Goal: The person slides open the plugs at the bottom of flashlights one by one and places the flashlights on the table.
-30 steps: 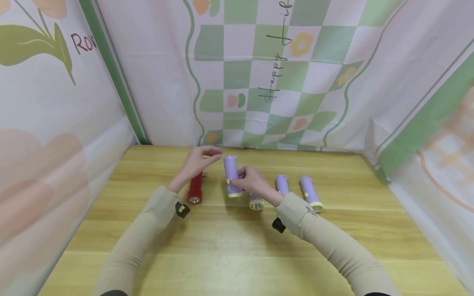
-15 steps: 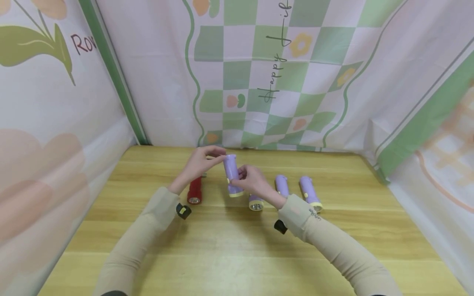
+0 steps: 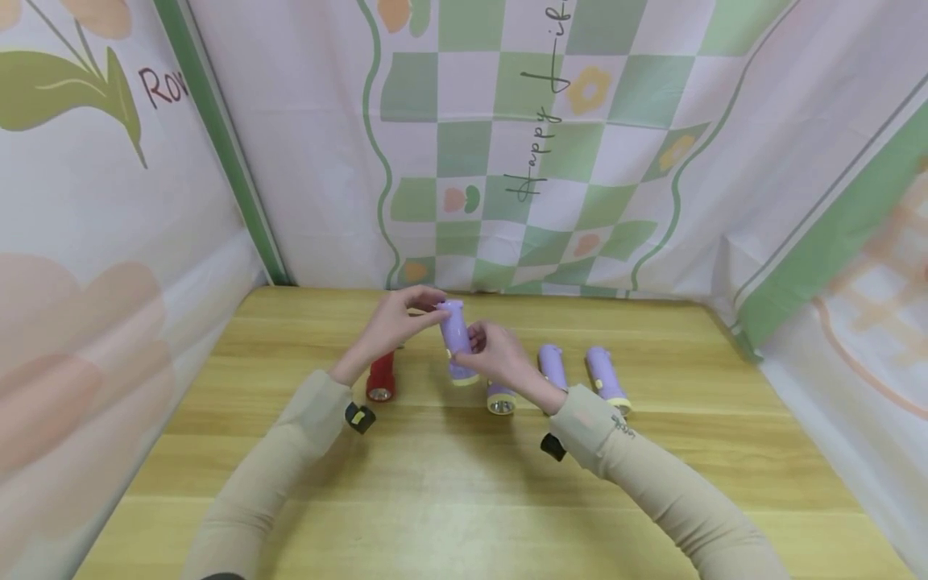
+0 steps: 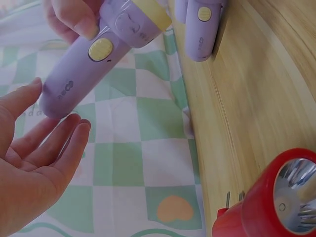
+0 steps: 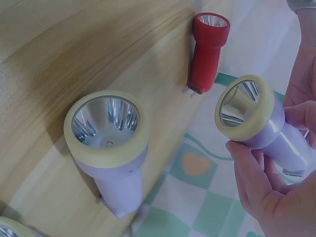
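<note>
2 hands meet above the wooden table [image 3: 464,483] around 1 purple flashlight [image 3: 455,338], held off the surface with its yellow-rimmed lens end pointing down toward the person. The right hand [image 3: 496,354] grips its body, fingers and thumb curled round it near the lens. The left hand [image 3: 395,322] is relaxed, its straight fingertips touching the rear end of that flashlight. On the table lie a red flashlight [image 3: 381,377] under the left wrist and 3 more purple flashlights: 1 [image 3: 502,398] just below the right hand, 2 others [image 3: 553,364] [image 3: 607,379] to its right.
</note>
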`<action>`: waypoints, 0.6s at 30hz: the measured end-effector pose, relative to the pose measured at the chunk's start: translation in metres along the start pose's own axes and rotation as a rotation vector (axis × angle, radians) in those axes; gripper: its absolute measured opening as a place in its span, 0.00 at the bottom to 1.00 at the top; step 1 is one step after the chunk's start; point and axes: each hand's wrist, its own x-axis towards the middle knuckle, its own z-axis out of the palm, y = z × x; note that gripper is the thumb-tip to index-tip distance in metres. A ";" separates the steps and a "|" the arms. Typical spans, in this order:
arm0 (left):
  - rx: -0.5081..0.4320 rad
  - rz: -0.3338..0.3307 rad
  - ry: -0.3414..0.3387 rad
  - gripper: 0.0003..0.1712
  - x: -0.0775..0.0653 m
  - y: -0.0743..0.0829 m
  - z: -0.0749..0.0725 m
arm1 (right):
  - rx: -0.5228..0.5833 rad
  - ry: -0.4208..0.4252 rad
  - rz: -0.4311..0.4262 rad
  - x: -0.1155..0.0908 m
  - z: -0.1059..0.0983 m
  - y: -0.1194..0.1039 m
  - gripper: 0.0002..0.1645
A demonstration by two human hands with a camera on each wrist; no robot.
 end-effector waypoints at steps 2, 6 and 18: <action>-0.002 -0.002 0.001 0.19 0.000 0.001 0.000 | 0.000 0.008 -0.007 -0.001 0.000 -0.001 0.24; -0.011 -0.010 0.002 0.19 -0.001 0.002 0.000 | -0.004 0.022 -0.029 -0.001 -0.001 -0.001 0.22; -0.046 0.011 0.020 0.19 -0.003 0.005 0.002 | -0.033 0.031 -0.098 -0.002 -0.003 0.001 0.22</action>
